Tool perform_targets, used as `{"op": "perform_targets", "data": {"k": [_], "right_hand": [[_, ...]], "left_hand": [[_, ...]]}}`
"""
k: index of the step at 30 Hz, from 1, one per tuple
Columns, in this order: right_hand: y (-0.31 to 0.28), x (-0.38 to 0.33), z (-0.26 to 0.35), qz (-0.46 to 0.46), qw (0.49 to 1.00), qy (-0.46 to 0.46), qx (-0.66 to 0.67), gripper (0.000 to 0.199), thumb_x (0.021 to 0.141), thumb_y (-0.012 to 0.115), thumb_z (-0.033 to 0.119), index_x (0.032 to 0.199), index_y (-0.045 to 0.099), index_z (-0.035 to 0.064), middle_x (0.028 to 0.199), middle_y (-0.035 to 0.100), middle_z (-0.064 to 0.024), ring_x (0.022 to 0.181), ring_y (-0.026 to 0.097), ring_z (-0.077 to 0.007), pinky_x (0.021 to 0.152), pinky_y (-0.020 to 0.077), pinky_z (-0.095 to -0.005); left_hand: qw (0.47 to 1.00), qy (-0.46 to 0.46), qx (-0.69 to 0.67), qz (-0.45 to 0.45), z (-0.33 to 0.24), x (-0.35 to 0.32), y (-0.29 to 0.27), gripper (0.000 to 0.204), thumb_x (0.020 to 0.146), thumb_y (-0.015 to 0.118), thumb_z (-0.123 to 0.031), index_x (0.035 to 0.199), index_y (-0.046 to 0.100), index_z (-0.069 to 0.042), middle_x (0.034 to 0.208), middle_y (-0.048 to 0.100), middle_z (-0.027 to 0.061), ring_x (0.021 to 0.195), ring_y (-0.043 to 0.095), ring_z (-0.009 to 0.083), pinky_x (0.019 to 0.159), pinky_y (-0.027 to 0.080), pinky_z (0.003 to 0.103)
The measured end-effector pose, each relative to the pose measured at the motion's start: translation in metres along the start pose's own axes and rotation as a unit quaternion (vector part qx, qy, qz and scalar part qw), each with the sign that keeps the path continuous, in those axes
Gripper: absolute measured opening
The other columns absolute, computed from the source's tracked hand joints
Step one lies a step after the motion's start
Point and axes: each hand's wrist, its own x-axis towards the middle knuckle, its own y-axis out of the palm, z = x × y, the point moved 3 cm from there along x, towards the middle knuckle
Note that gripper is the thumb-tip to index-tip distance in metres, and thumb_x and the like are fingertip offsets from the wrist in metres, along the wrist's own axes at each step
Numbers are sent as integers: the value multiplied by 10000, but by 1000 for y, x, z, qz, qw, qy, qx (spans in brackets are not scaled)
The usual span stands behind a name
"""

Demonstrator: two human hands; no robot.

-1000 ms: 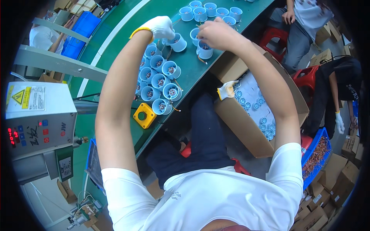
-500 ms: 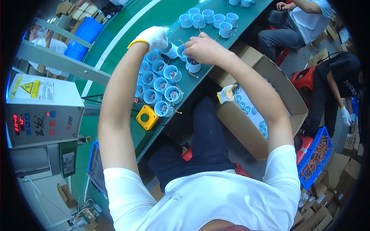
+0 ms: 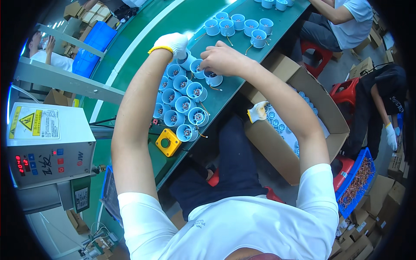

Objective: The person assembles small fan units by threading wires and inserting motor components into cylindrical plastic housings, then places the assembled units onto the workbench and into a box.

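Observation:
My left hand, in a white glove with a yellow cuff, is closed at the rim of a tilted light-blue cup-shaped housing on the bench. My bare right hand is just right of it, its fingers pinched together above a neighbouring blue cup. What lies between those fingertips is too small to make out. Another cup stands partly under the right hand. Several more blue cups are packed together nearer me, with small copper-coloured parts inside and thin wires trailing out.
A yellow button box sits at the green bench's near edge. More cups stand farther along. An open carton of parts is at my right, a glove on its rim. A control box stands left. Co-workers sit at right.
Both hands stay over the same cups; the right has shifted slightly left and down. The whole view has shifted a little. A seated person at upper right has moved an arm.

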Motion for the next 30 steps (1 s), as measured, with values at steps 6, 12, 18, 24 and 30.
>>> {"op": "perform_targets", "data": {"k": [6,12,18,24,30], "right_hand": [[3,7,9,0,1000,-1,8,187,917,772,271,1093,816,224,998,695,37,1095,648,-171,941,440,-401],[2,5,13,18,1000,12,22,206,931,768,277,1126,800,218,1063,729,13,1124,663,-193,940,446,-419],[-38,-59,-104,-200,964,176,14,226,966,726,260,1161,771,154,1076,733,-72,1057,695,-297,905,554,-458],[-66,-93,-158,-49,948,299,-94,273,997,685,297,1246,760,211,1158,725,-69,1196,674,-291,1011,525,-484],[-55,-73,-172,85,945,295,-113,293,960,717,229,1245,776,191,1198,735,-75,1220,671,-280,1028,479,-474]], "left_hand": [[1000,4,29,-7,7,1,7,306,751,739,-168,1006,809,-15,997,767,266,919,759,430,816,625,460],[999,-6,23,27,-4,-2,-1,346,730,742,-173,1026,810,-5,1020,767,274,914,764,426,812,627,459],[997,-19,-54,-60,-16,11,-40,438,850,669,-385,1002,811,0,1022,781,242,928,760,409,868,609,463],[956,-28,-236,-170,-46,71,-36,577,880,658,-566,1022,827,-34,1033,784,221,964,747,391,880,589,446],[948,-110,-278,-112,-59,102,-27,557,804,784,-490,1162,806,-63,1169,777,208,1076,748,369,943,588,429]]}}
